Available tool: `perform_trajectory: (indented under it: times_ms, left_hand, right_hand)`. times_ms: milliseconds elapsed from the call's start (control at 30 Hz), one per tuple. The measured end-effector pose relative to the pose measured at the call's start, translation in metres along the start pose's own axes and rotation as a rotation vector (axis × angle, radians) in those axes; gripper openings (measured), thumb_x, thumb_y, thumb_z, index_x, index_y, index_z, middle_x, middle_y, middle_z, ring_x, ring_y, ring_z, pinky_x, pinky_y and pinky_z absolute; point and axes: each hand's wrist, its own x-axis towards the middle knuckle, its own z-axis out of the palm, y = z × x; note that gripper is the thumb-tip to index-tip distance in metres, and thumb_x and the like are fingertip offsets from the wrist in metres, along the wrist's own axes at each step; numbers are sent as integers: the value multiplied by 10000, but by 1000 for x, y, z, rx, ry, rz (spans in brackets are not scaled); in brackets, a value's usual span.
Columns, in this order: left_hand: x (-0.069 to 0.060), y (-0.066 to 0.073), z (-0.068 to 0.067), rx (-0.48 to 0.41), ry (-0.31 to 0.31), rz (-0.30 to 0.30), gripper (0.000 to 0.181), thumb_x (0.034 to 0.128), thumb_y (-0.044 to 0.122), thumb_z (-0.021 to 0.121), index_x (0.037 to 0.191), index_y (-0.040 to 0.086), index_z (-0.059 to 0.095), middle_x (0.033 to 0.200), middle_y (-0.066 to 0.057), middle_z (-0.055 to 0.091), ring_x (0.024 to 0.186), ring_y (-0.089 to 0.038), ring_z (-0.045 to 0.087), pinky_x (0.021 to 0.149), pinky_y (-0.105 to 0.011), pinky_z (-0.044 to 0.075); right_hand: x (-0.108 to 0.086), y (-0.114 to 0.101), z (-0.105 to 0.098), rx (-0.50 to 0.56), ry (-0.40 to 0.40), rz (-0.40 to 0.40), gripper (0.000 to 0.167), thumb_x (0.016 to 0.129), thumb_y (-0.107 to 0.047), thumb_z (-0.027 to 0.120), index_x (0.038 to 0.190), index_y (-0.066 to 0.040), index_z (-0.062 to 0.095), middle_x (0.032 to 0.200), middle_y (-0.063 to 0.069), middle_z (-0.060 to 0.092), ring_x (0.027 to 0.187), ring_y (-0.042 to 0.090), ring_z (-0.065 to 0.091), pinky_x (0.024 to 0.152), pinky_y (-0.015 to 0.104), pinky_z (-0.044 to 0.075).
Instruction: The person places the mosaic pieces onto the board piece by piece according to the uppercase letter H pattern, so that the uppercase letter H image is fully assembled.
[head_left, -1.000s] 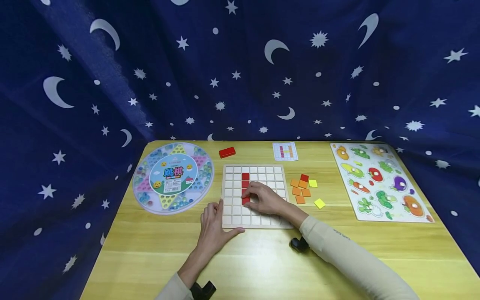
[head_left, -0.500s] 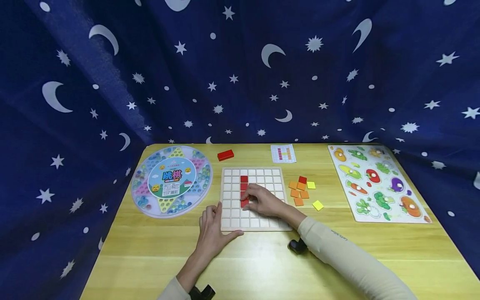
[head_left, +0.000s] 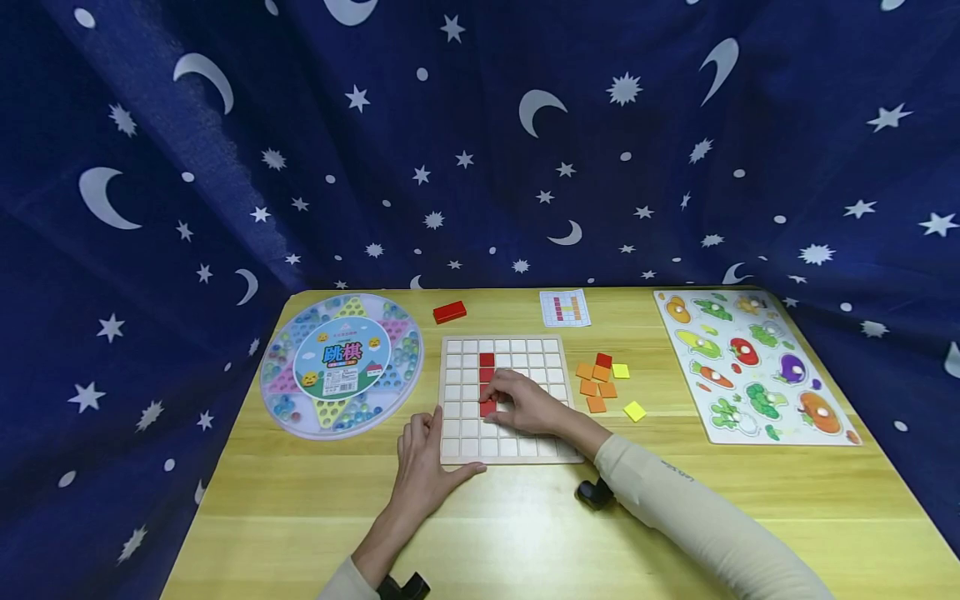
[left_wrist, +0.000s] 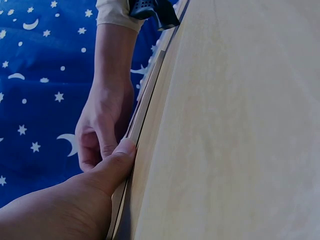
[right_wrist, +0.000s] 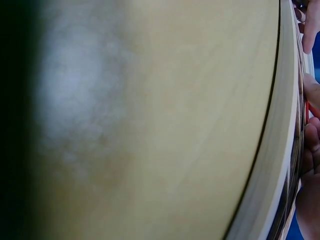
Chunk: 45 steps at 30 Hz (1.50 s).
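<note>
Now, left hand (head_left: 423, 467): relaxed rather than clenched, fingers along the left edge of the board (head_left: 470, 448), thumb at its near edge; probably bracing that corner against sliding.
Right hand (head_left: 532, 406): curled, thumb and fingertips pinching a red tile (head_left: 488, 409); such a grip likely suits small square cells.
Red tile: at the near end of the red column (head_left: 487, 375), slightly left of the board's middle; it looks square, so it has no long axis or pointing end. Whether it sits flush in its cell, I cannot tell.
Red column: long axis runs near to far.
Board: flat on the surface (head_left: 300, 500), near edge running left to right; roughly square, no clear long axis.
Loose pieces: orange tiles (head_left: 588, 387), yellow tiles (head_left: 634, 411) and a spare red piece (head_left: 603, 360) lie right of the board, seemingly for easy reach.
Card (head_left: 566, 308): beyond the board, coloured pattern up, perhaps placed for viewing.
</note>
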Motion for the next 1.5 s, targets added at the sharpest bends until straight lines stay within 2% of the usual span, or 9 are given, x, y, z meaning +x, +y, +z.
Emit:
perform_trajectory:
  times_ms: [300,800,1000,1233,1367,1500]
  left_hand:
    - [-1,1,1,-6,-24,1,1120,611,628,834,1445,11,413,1106,-101,429,930,-211,363,854,-378,296]
    - [-1,4,3,-15,-30,20,1122,617,612,840,1441,-22,417,1106,-104,435,942,-223,371,864,-383,303]
    - [-1,4,5,-20,-34,20,1120,621,618,835,1440,-23,419,1115,-108,438,943,-222,372,863,-386,303]
    - [-1,4,3,-23,-15,21,1102,602,608,852,1429,12,433,1095,-105,435,931,-225,378,842,-377,298]
    - [-1,2,1,-23,-1,15,1103,582,588,873,1424,26,437,1089,-109,436,925,-227,378,834,-374,292]
    - [-2,0,-2,-21,-5,4,1112,585,589,870,1427,7,434,1117,-124,442,951,-238,387,865,-396,297]
  right_hand:
    - [-4,1,1,6,20,-23,212,817,-153,780,996,-100,680,927,17,602,851,115,536,789,251,461]
    - [-9,3,0,-34,32,-14,205,822,-178,775,996,-125,682,910,-7,602,849,112,534,789,253,446]
    - [-12,-2,-2,-78,28,-17,217,831,-204,773,1017,-133,687,944,-2,610,874,120,524,822,304,445]
    - [-19,-8,-14,-66,33,-18,259,845,-213,774,1079,-138,694,1025,-11,641,915,138,539,840,324,444]
    - [-27,-1,-27,-97,90,-3,255,851,-199,768,1084,-133,690,1062,-19,642,972,133,536,864,346,454]
    - [-40,15,-49,-117,175,62,227,850,-142,762,1059,-95,688,1044,16,636,969,184,551,849,379,459]
